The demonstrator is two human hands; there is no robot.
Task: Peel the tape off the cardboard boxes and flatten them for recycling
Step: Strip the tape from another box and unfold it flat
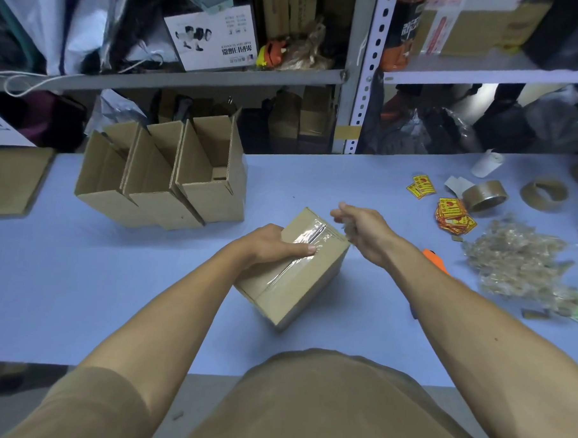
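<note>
A small closed cardboard box sits on the blue table in front of me, with clear tape running along its top seam. My left hand grips the box's left top edge, thumb lying across the tape. Just past the box's far right corner, my right hand pinches a crumpled strip of clear tape that leads off the box top. Three open cardboard boxes stand side by side at the back left of the table.
A pile of peeled tape lies at the right, with an orange cutter beside my right forearm. Two tape rolls, yellow-red stickers and a flat cardboard piece lie on the table. Metal shelving stands behind.
</note>
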